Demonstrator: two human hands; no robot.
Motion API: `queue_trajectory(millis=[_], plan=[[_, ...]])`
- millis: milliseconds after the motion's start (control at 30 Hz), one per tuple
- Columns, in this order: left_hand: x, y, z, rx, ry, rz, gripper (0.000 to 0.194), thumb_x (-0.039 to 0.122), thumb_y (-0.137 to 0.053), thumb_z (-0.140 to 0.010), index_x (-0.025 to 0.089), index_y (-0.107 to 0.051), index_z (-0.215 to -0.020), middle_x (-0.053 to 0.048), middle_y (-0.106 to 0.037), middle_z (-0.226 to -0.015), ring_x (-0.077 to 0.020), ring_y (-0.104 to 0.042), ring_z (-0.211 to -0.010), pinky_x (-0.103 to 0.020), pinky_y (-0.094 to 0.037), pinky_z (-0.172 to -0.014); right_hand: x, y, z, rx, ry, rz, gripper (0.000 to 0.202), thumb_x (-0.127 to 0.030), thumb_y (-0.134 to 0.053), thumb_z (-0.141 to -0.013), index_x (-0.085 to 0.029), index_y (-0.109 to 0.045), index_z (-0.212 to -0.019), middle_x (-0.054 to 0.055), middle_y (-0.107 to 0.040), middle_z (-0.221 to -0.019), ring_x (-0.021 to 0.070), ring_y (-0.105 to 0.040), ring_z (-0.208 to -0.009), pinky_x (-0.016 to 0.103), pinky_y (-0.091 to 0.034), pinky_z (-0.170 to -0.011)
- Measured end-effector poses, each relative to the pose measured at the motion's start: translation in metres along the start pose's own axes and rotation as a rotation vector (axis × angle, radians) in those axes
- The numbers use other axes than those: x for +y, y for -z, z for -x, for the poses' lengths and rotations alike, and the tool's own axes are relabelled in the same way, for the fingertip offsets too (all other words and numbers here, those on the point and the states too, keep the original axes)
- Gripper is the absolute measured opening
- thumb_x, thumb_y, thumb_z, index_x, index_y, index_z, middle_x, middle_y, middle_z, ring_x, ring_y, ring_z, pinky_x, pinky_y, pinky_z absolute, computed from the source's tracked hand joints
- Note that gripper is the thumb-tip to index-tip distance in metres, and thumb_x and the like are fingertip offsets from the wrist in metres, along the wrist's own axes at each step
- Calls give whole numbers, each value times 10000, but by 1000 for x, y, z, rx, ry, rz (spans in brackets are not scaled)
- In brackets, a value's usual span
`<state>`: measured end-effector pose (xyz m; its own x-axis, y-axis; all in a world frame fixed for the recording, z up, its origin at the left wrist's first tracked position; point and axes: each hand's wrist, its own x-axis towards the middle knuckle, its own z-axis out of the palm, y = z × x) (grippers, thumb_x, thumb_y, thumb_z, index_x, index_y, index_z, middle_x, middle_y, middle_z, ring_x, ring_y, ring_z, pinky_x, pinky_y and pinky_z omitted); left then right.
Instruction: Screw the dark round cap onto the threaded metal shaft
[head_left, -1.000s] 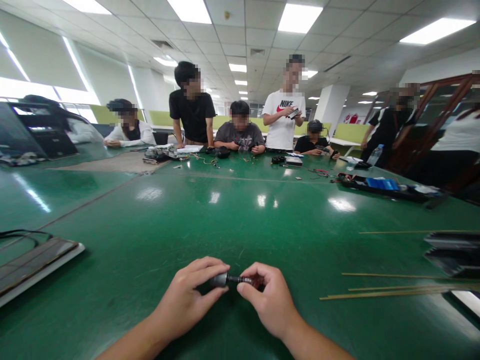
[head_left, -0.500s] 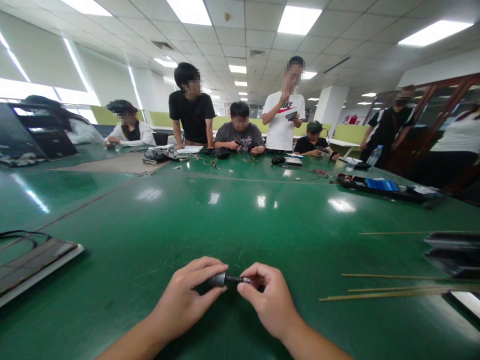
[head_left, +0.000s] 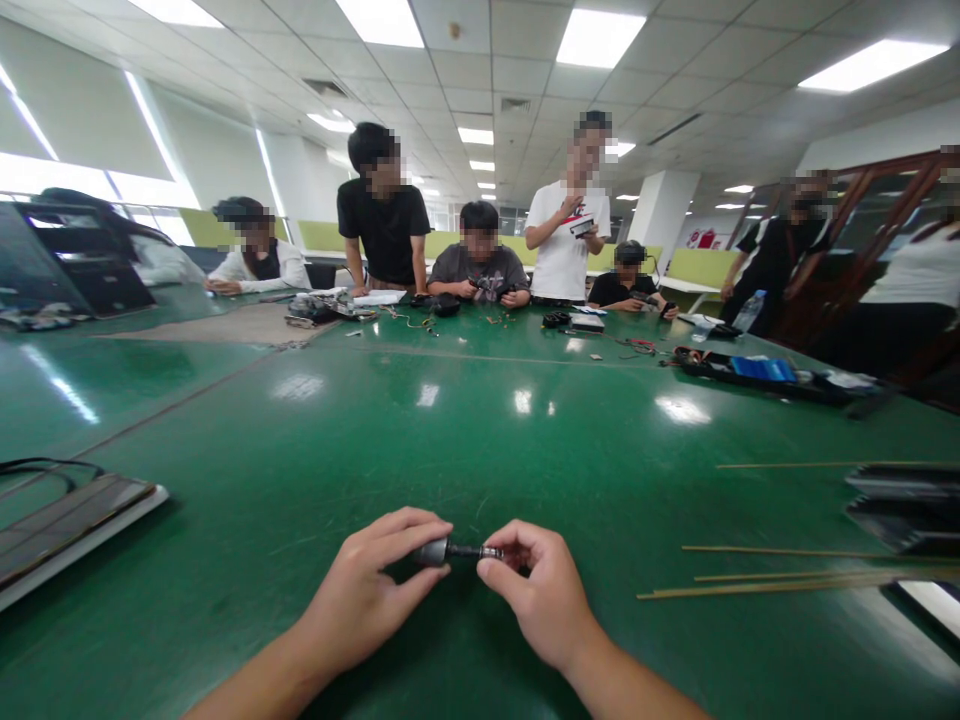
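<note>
My left hand (head_left: 382, 570) grips a dark grey cylinder (head_left: 433, 552) between thumb and fingers. A thin black shaft (head_left: 465, 551) runs from the cylinder toward the right. At its far end is a small shiny metallic piece (head_left: 491, 552), pinched by the thumb and fingers of my right hand (head_left: 536, 580). The parts lie in one line, roughly level, just above the green table (head_left: 480, 450). Fingers cover part of the cylinder and of the metallic piece, so the exact kind of object cannot be made out.
A flat panel with cables (head_left: 82, 530) lies at left. Thin sticks (head_left: 750, 580) and dark channel-shaped parts (head_left: 907, 510) are at right. Farther back lie a black tray (head_left: 735, 370) and a computer case (head_left: 90, 260). Several people sit or stand around the far side.
Both hands keep their hold and have barely shifted. The metallic piece shows slightly turned in my right fingers. A standing person across the table has tilted the thing in their hand.
</note>
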<state>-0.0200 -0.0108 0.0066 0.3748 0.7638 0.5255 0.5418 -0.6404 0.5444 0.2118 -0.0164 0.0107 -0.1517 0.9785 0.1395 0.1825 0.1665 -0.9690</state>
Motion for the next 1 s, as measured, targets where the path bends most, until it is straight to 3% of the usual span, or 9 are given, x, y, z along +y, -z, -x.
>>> queue_trajectory(millis=[600,1000], plan=[[-2,3,-2,23,-19,-20,311,186,-686,-874,254,-690,-1177,-73,-694,-1122,-198,-678,-1020,-315,-575,-894,0,1,0,-5,6,18,59,-205,-707,-785,-154,-724,-808,-3,-619,-669,139,-529,-617,258,-422,-619],[0,6,-3,33,4,-7,303,189,-695,-870,272,-684,-1161,-53,-691,-1135,-191,-669,-1043,-311,-553,-922,-2,4,-2,-4,9,32,59,-211,-708,-784,-154,-716,-796,-5,-602,-660,146,-521,-626,262,-405,-607]])
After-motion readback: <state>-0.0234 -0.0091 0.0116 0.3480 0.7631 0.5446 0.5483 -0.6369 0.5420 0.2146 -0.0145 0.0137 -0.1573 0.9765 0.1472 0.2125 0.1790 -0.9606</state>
